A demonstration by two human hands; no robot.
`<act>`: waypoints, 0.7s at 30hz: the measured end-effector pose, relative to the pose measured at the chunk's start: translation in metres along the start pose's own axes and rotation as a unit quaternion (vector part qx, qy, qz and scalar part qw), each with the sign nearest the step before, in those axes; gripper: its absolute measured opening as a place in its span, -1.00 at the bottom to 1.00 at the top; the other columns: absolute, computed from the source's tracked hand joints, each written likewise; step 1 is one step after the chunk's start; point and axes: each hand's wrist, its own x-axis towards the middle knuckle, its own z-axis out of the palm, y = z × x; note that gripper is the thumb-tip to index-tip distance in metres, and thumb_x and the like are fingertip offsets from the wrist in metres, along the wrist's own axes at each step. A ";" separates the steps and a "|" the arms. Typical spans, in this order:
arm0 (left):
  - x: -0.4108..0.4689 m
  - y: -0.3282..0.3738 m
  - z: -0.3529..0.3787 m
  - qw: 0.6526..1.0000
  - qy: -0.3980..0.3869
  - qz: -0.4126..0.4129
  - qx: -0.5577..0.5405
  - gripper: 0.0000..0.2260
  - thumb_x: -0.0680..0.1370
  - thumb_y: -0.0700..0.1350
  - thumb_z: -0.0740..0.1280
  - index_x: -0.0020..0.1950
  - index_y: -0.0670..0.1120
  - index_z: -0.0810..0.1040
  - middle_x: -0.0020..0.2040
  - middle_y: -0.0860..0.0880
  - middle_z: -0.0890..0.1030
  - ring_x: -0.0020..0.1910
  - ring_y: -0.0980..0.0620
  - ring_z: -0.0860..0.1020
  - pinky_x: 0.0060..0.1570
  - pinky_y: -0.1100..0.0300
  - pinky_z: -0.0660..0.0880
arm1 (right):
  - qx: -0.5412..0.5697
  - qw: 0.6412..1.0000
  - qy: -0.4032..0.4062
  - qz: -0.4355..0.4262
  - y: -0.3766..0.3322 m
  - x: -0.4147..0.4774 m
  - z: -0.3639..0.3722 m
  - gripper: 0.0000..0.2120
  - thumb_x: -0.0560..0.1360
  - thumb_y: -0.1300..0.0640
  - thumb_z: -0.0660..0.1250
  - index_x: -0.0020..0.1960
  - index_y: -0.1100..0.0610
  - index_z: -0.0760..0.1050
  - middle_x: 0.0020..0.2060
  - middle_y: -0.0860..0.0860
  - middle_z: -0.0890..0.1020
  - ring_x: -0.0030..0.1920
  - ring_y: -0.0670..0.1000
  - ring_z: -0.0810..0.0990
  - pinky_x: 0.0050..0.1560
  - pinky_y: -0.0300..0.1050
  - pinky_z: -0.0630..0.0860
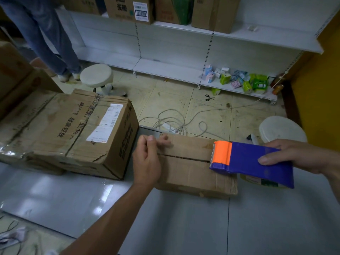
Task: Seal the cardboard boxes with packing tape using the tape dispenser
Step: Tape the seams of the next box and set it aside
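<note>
Grey and glossy, the bench (184, 227) carried a small cardboard box (193, 173) close in front of the person, its two top flaps meeting at an open seam (184, 158). At the box's left end the left hand (147, 159) lay curled, thumb against forefinger as if pinching; no clear tape could be made out there. At the right end the right hand (301, 155) gripped the rear of a purple tape dispenser (257, 159), whose orange toothed front hovered over the seam's right end and pointed toward the left hand. The dispenser looked to be light, rigid plastic, best held at the back, well clear of the serrated edge. The box seemed light enough to slide on the slick surface, with springy flaps, so it probably needed pressing down at one end. Left of it stood a large cardboard box (73, 129), worn and creased. Beyond, the floor held a white cable (171, 116), scissors (209, 97) and a stool (96, 75).
</note>
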 end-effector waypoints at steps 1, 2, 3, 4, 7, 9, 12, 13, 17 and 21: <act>0.001 0.001 -0.001 1.000 -0.006 -0.003 -0.008 -0.74 0.71 -0.15 0.03 -0.17 -0.11 0.32 -0.22 -0.03 0.71 0.11 0.16 0.63 0.06 0.43 0.41 | 0.002 1.000 -0.001 0.002 0.000 0.001 0.000 -0.17 -0.11 -0.31 0.61 0.00 0.19 0.64 -0.10 0.15 0.71 -0.13 0.09 0.70 -0.25 -0.24 0.57; 0.002 0.002 -0.003 1.000 -0.013 -0.007 -0.012 -0.74 0.71 -0.16 0.04 -0.17 -0.11 0.33 -0.22 -0.03 0.71 0.11 0.15 0.63 0.06 0.42 0.42 | 0.005 1.000 -0.003 0.003 0.000 0.001 0.001 -0.17 -0.13 -0.32 0.61 -0.02 0.18 0.65 -0.11 0.14 0.71 -0.14 0.09 0.70 -0.27 -0.25 0.56; 0.005 0.003 -0.005 1.000 -0.019 -0.011 -0.012 -0.74 0.71 -0.16 0.05 -0.17 -0.10 0.33 -0.21 -0.03 0.71 0.11 0.13 0.63 0.07 0.39 0.42 | 0.008 1.000 -0.004 0.006 0.000 0.002 0.001 -0.20 -0.14 -0.32 0.61 -0.05 0.16 0.66 -0.12 0.14 0.71 -0.15 0.08 0.70 -0.28 -0.26 0.56; 0.007 0.003 -0.007 0.999 -0.027 -0.014 -0.008 -0.74 0.71 -0.14 0.06 -0.18 -0.09 0.35 -0.19 -0.03 0.71 0.11 0.10 0.63 0.07 0.32 0.43 | 0.008 1.000 -0.006 0.008 0.000 0.002 0.002 -0.22 -0.14 -0.32 0.61 -0.07 0.15 0.66 -0.12 0.13 0.71 -0.15 0.07 0.70 -0.28 -0.27 0.56; 0.010 0.006 -0.015 0.998 -0.050 -0.015 0.018 -0.71 0.70 -0.10 0.11 -0.21 -0.03 0.41 -0.13 -0.01 0.71 0.12 0.08 0.61 0.07 0.17 0.42 | -0.006 1.000 -0.013 0.014 -0.002 0.001 0.003 -0.19 -0.14 -0.34 0.59 -0.05 0.14 0.66 -0.12 0.10 0.72 -0.15 0.05 0.70 -0.27 -0.27 0.55; 0.010 0.008 -0.020 0.998 -0.062 -0.007 0.029 -0.71 0.68 -0.05 0.13 -0.22 0.07 0.45 -0.12 0.01 0.71 0.12 0.10 0.61 0.07 0.15 0.43 | -0.008 1.000 -0.014 0.019 -0.004 0.001 0.003 -0.17 -0.16 -0.33 0.59 -0.05 0.15 0.66 -0.13 0.11 0.72 -0.17 0.04 0.70 -0.29 -0.28 0.54; 0.008 0.004 -0.023 0.995 -0.072 0.021 0.066 -0.73 0.64 0.04 0.08 -0.14 -0.07 0.44 -0.12 0.10 0.71 0.11 0.20 0.61 0.02 0.28 0.44 | -0.012 1.000 -0.018 0.023 -0.007 0.000 0.003 -0.18 -0.19 -0.33 0.60 -0.08 0.15 0.66 -0.15 0.11 0.72 -0.20 0.03 0.70 -0.30 -0.28 0.53; 0.007 0.001 -0.022 0.994 -0.066 0.035 0.075 -0.72 0.64 0.03 0.07 -0.12 -0.10 0.43 -0.11 0.12 0.70 0.12 0.23 0.60 0.03 0.29 0.45 | -0.016 0.999 -0.019 0.023 -0.007 0.001 0.003 -0.17 -0.19 -0.34 0.60 -0.07 0.16 0.66 -0.14 0.11 0.72 -0.19 0.03 0.70 -0.29 -0.28 0.53; -0.001 -0.010 -0.012 0.994 -0.012 0.078 0.081 -0.71 0.65 0.04 0.04 -0.10 -0.10 0.40 -0.12 0.10 0.68 0.12 0.26 0.60 0.08 0.15 0.52 | -0.036 0.999 -0.013 0.026 -0.007 0.000 0.002 -0.12 -0.16 -0.36 0.58 -0.02 0.19 0.64 -0.12 0.12 0.71 -0.16 0.06 0.70 -0.22 -0.23 0.53; -0.001 -0.018 -0.010 0.991 0.025 0.100 0.089 -0.77 0.65 0.05 0.04 -0.14 0.02 0.34 -0.20 0.05 0.67 0.08 0.17 0.64 0.03 -0.10 0.55 | -0.035 0.999 -0.009 0.024 -0.009 -0.003 -0.003 -0.13 -0.13 -0.35 0.58 -0.01 0.20 0.64 -0.11 0.13 0.71 -0.14 0.08 0.70 -0.20 -0.19 0.53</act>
